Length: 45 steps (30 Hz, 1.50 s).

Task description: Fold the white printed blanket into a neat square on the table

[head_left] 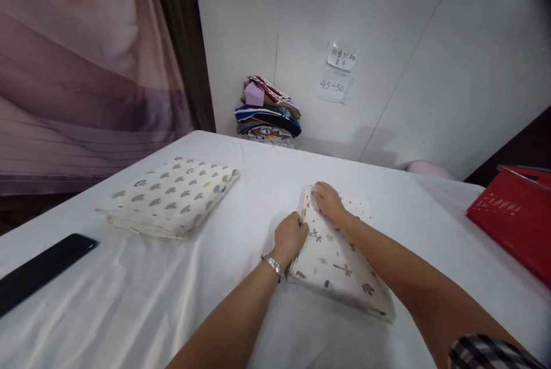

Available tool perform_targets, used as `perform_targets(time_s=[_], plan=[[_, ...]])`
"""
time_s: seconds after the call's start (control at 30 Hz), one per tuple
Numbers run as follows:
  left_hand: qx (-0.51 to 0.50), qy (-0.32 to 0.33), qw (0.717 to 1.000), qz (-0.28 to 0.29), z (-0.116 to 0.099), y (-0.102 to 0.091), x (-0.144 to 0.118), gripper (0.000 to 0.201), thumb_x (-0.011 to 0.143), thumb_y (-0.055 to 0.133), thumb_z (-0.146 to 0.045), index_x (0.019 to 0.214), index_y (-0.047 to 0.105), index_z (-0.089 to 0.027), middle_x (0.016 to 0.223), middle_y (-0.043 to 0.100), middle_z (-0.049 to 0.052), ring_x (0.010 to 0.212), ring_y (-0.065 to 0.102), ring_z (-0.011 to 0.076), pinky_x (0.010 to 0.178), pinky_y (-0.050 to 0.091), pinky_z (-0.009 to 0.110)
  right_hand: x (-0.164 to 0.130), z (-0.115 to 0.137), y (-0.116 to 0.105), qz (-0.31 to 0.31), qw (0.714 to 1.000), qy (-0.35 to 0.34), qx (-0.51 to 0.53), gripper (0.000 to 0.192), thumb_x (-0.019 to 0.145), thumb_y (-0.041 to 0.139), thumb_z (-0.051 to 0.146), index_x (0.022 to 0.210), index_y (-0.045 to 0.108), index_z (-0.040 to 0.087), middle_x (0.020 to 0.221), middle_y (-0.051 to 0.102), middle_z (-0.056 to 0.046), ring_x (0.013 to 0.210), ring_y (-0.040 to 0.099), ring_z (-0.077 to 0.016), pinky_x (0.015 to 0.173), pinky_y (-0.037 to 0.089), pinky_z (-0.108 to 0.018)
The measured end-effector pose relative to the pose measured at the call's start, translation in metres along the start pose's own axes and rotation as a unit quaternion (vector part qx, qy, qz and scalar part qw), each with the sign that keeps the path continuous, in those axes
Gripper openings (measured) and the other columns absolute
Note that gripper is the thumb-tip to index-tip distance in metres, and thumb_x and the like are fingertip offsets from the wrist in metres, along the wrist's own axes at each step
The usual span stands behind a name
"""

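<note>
A folded white cloth with small printed figures [340, 268] lies on the white-covered table [142, 300], just right of the middle. My left hand [289, 238], with a silver bracelet at the wrist, grips the cloth's left edge. My right hand [329, 199] presses on its far corner, fingers curled over the fold. A second folded cloth with grey leaf-like prints [172, 197] rests apart at the left, touched by neither hand.
A stack of coloured folded clothes [267, 111] sits at the far edge against the white wall, below paper notes [338, 73]. A black flat object [41, 270] lies at the near left. A red box [516, 220] stands at the right. A curtain hangs at the left.
</note>
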<state>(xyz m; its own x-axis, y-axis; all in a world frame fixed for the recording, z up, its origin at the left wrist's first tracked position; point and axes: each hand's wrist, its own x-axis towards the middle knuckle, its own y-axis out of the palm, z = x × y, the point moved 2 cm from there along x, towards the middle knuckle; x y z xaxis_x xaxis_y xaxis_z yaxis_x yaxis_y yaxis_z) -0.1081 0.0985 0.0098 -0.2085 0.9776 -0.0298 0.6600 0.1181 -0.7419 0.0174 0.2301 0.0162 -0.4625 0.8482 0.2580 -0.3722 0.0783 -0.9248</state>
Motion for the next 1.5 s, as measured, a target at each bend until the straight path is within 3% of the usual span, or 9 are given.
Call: perform_targets(time_s=[0.1,0.27,0.53,0.73,0.93,1.07,1.17,1.33,1.5], plan=[[-0.002,-0.004,1.000,0.002,0.001,0.001,0.001,0.007,0.081,0.049,-0.024,0.077,0.053,-0.020,0.080,0.065,0.002,0.073,0.058,0.0162,0.060,0.035,0.027,0.014,-0.011,0.000,-0.001,0.999,0.048,0.013,0.029,0.085,0.045,0.017,0.110,0.060,0.017,0.124,0.057,-0.009,0.119,0.046,-0.0206,0.104,0.031,-0.034],[-0.004,-0.001,1.000,-0.001,0.002,0.002,0.002,0.008,0.080,0.049,-0.025,0.075,0.053,-0.021,0.077,0.065,0.002,0.070,0.057,0.0164,0.058,0.033,0.027,0.027,-0.018,0.011,0.009,0.997,0.060,0.043,0.019,0.081,0.050,0.017,0.095,0.063,0.020,0.107,0.065,-0.006,0.104,0.056,-0.0191,0.093,0.039,-0.031],[0.001,-0.001,1.000,0.008,0.002,0.001,0.003,0.009,0.081,0.051,-0.027,0.075,0.053,-0.020,0.076,0.064,0.001,0.070,0.057,0.0162,0.059,0.033,0.026,0.033,-0.022,0.018,-0.009,0.991,0.099,0.092,0.016,0.082,0.049,0.017,0.092,0.060,0.020,0.099,0.067,-0.002,0.091,0.059,-0.0148,0.082,0.043,-0.026],[-0.032,0.000,0.999,0.012,0.005,0.002,0.005,0.014,0.079,0.054,-0.031,0.070,0.053,-0.020,0.073,0.063,0.000,0.068,0.055,0.0152,0.058,0.033,0.025,0.034,-0.021,0.018,0.001,0.987,0.125,0.097,0.013,0.082,0.050,0.020,0.088,0.061,0.019,0.087,0.068,-0.003,0.083,0.060,-0.0178,0.076,0.043,-0.028],[-0.054,-0.003,0.998,0.024,0.007,0.003,0.007,0.018,0.079,0.056,-0.035,0.069,0.053,-0.020,0.072,0.062,-0.001,0.066,0.054,0.0141,0.057,0.032,0.025,0.035,-0.023,0.020,0.022,0.988,0.110,0.110,0.022,0.082,0.050,0.020,0.100,0.062,0.020,0.105,0.067,-0.006,0.100,0.059,-0.0199,0.088,0.041,-0.030],[-0.042,0.002,0.999,0.024,0.006,0.002,0.006,0.017,0.079,0.056,-0.034,0.070,0.053,-0.020,0.071,0.062,-0.001,0.066,0.054,0.0142,0.057,0.032,0.025,0.036,-0.026,0.021,0.026,0.987,0.090,0.132,0.019,0.080,0.050,0.019,0.093,0.064,0.020,0.100,0.068,-0.006,0.098,0.060,-0.0209,0.090,0.041,-0.033],[-0.002,0.024,1.000,0.013,0.002,0.001,0.003,0.014,0.081,0.054,-0.031,0.073,0.053,-0.020,0.073,0.063,0.000,0.067,0.055,0.0146,0.058,0.033,0.025,0.035,-0.028,0.021,0.012,0.984,0.080,0.158,0.019,0.078,0.050,0.020,0.093,0.062,0.021,0.101,0.068,-0.004,0.096,0.060,-0.0200,0.090,0.042,-0.034],[0.073,0.095,0.993,-0.007,-0.008,0.000,-0.004,0.009,0.083,0.050,-0.027,0.082,0.055,-0.020,0.079,0.063,0.001,0.073,0.058,0.0163,0.063,0.036,0.026,0.026,-0.031,0.018,-0.022,0.975,0.043,0.218,0.017,0.079,0.046,0.024,0.091,0.057,0.022,0.118,0.062,-0.003,0.109,0.055,-0.0178,0.097,0.039,-0.036],[0.102,0.112,0.988,-0.008,-0.014,0.000,-0.007,0.010,0.083,0.049,-0.026,0.087,0.056,-0.020,0.082,0.064,0.003,0.077,0.059,0.0176,0.066,0.038,0.027,0.020,-0.035,0.014,-0.054,0.947,0.036,0.316,0.014,0.076,0.047,0.028,0.086,0.055,0.022,0.114,0.063,-0.005,0.100,0.058,-0.0188,0.092,0.041,-0.037]])
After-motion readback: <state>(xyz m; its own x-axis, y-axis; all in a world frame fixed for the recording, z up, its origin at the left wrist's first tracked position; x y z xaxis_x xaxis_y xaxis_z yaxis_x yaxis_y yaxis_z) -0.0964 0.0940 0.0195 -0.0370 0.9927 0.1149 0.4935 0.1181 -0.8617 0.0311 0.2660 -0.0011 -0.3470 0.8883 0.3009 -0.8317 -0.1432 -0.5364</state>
